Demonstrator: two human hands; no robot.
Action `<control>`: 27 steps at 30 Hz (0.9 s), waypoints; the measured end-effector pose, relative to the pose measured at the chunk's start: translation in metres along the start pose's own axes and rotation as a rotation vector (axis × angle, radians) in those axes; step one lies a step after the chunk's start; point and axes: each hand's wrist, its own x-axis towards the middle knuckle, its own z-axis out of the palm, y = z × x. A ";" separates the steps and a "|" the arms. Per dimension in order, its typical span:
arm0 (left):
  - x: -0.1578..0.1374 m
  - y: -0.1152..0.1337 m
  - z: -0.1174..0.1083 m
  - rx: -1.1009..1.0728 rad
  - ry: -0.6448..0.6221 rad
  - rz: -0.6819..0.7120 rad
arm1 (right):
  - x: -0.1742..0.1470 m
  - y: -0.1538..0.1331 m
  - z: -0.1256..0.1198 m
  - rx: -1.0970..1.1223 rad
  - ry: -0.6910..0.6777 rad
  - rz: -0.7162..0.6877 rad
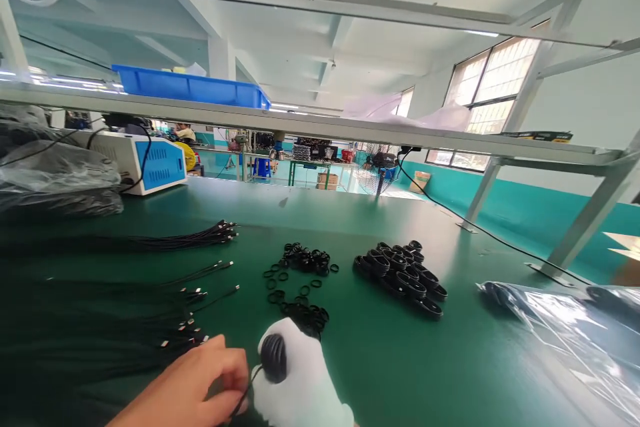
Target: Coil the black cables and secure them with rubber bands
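Note:
My bare left hand pinches a thin black cable at the bottom of the view. That cable runs up to a small wound coil, which lies against the white glove of my right hand. The right hand is closed on the coil, its fingers mostly hidden by the glove and the angle. Just beyond the hands lies a heap of small black rings, with another pile of rings behind it. Loose black cables with metal plugs are spread to the left of my hands.
Coiled cables are stacked right of the rings. A plastic bag lies at the right, more bagged goods at the left near a blue-and-white machine. A shelf crosses above the green table, carrying a blue tray.

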 end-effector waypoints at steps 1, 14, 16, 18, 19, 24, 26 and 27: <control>-0.002 0.004 -0.004 0.054 -0.012 0.012 | 0.000 0.000 -0.002 0.049 -0.016 0.000; -0.018 0.015 0.000 -0.318 -0.050 0.039 | 0.000 0.029 0.009 0.353 -0.356 -0.007; -0.020 0.018 0.005 -0.250 -0.028 0.005 | -0.001 0.036 0.011 0.266 -0.313 -0.007; -0.019 0.022 0.008 -0.154 -0.024 -0.054 | -0.002 0.040 0.012 0.162 -0.296 0.036; -0.017 0.022 0.008 -0.098 -0.029 -0.076 | -0.004 0.041 0.013 0.110 -0.280 0.042; 0.002 0.010 -0.007 -0.096 -0.212 -0.084 | -0.007 0.027 0.016 -0.001 -0.204 -0.023; 0.006 0.002 -0.016 -0.175 -0.291 -0.083 | -0.006 0.019 0.015 0.054 -0.172 0.021; 0.006 -0.001 -0.019 -0.192 -0.289 -0.085 | -0.005 0.016 0.014 0.125 -0.184 0.074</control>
